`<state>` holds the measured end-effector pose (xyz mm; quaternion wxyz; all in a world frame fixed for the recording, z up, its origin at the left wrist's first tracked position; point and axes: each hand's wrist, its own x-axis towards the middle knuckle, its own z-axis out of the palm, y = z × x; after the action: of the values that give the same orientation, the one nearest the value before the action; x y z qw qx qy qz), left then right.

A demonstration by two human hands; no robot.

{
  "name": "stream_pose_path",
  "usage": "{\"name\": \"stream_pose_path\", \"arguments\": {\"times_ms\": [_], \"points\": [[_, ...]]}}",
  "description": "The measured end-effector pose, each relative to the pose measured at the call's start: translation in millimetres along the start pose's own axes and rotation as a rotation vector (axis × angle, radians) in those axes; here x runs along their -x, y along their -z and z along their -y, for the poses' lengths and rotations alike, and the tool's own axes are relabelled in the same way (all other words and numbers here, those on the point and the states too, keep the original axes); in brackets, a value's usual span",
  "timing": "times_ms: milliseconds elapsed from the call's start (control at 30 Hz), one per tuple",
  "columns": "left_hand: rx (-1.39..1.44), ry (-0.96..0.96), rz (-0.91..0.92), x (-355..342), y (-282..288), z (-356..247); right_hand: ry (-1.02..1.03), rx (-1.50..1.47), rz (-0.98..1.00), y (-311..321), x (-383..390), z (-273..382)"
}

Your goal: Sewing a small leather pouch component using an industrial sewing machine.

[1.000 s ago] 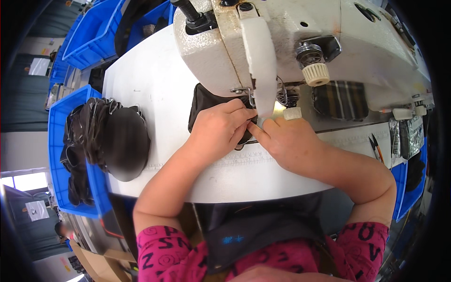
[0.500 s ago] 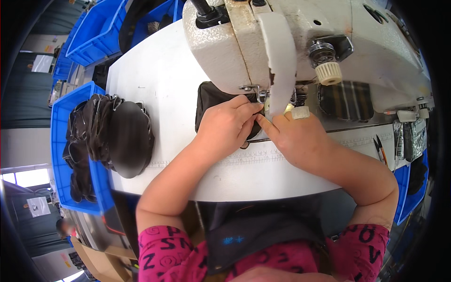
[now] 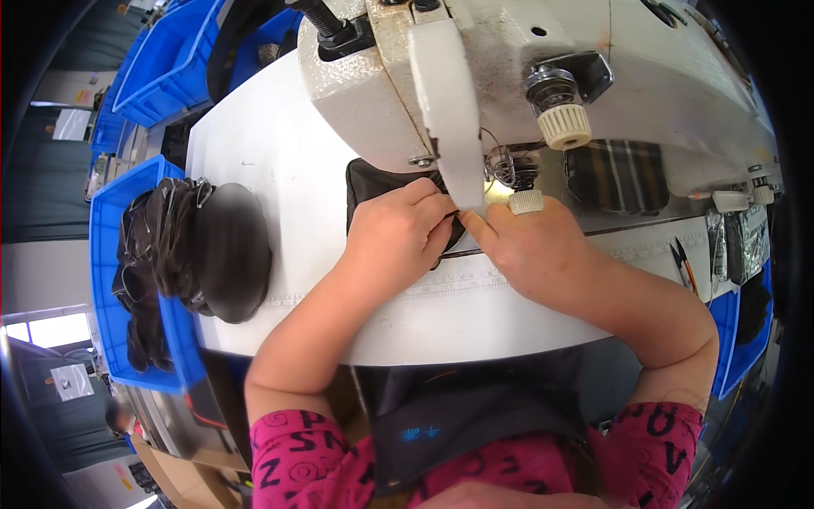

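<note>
- Black fabric (image 3: pixel 375 180), head view: on white table (image 3: pixel 280 127), at left end of sewing machine (image 3: pixel 360 119).
- Seemingly pinched at right edge by left hand (image 3: pixel 394 225); grip of right hand (image 3: pixel 534 254) partly hidden, cannot tell.
- Best guided flat, evenly, both hands clear of stitching.

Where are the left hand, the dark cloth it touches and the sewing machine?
Left hand (image 3: pixel 394 227): head view, back of hand.
Dark cloth (image 3: pixel 377 181): head view, upper-left part.
Sewing machine (image 3: pixel 507 89): head view, white casing.

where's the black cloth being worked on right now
In the head view, just left of centre: the black cloth lies partly under the left hand, by the sewing machine.
</note>
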<state>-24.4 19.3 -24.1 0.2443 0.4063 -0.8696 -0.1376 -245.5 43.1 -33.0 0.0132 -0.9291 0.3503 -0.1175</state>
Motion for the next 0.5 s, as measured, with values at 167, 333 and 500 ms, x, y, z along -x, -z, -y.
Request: {"name": "stream_pose_path", "arguments": {"times_ms": [167,333,500], "points": [[0.081,0.038,0.005,0.9,-1.3,3.3,-0.018,-0.013,0.031,5.5,1.8,1.4],[0.063,0.021,0.001,0.1,-1.7,1.3,-0.021,0.028,0.106,7.0,2.6,2.6],[0.064,0.028,0.004,0.3,-1.0,-0.2,-0.033,0.025,0.081,4.4,0.1,1.9]]}}
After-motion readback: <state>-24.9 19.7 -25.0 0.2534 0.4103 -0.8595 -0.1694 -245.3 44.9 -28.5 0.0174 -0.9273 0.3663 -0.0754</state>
